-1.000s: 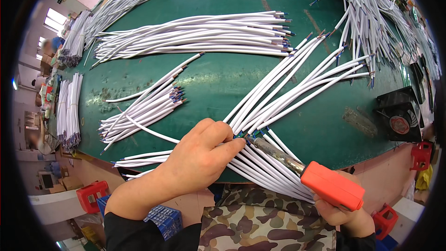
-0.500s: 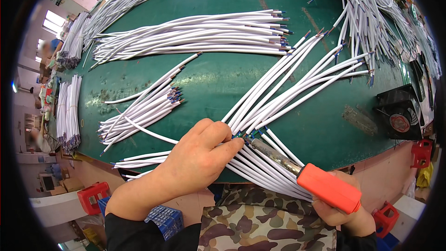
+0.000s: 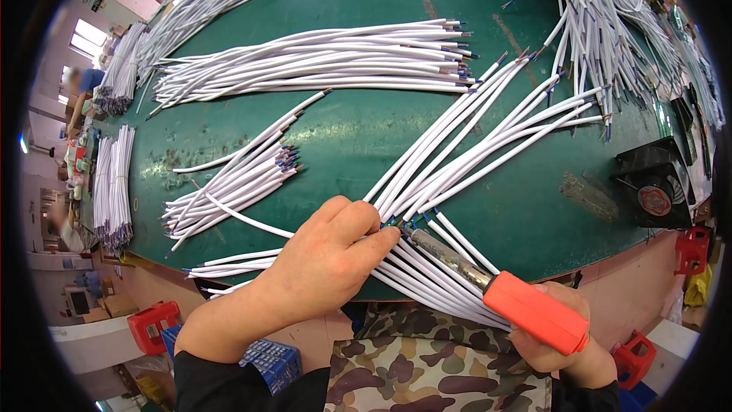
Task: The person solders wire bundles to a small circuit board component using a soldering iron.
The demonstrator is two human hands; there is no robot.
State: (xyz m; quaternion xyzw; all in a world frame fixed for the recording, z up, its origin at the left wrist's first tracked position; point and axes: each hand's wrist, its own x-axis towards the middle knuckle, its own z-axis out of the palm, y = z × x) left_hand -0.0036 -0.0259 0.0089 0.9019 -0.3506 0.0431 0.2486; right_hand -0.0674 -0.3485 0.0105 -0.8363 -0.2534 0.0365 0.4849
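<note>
The wire ends (image 3: 394, 221), with bits of blue and green showing, lie near the front edge of the green counter (image 3: 351, 130), where white cables meet. The left hand (image 3: 335, 252) has thumb and forefinger pinched together on them; the exact contact between the fingertips is hidden. The right hand (image 3: 547, 342) is wrapped around the red handle of a tool (image 3: 534, 313), whose metal barrel points toward the same spot, its tip just beside the left fingertips. Whether the tip touches the wires I cannot tell.

From there, a fan of cables (image 3: 465, 137) spreads up and to the right, and a near row of cables (image 3: 438, 286) runs down to the right, partly under the barrel. One curved cable (image 3: 248, 220) reaches from the left to the left hand. Farther left lies a short bundle (image 3: 236, 183), and beyond it a long bundle (image 3: 320, 57). A thick heap of cables (image 3: 610, 38) covers the far right, with a black fan (image 3: 654, 183) nearer the edge. Below the counter are a blue crate (image 3: 276, 364) and a red stool (image 3: 151, 326).
</note>
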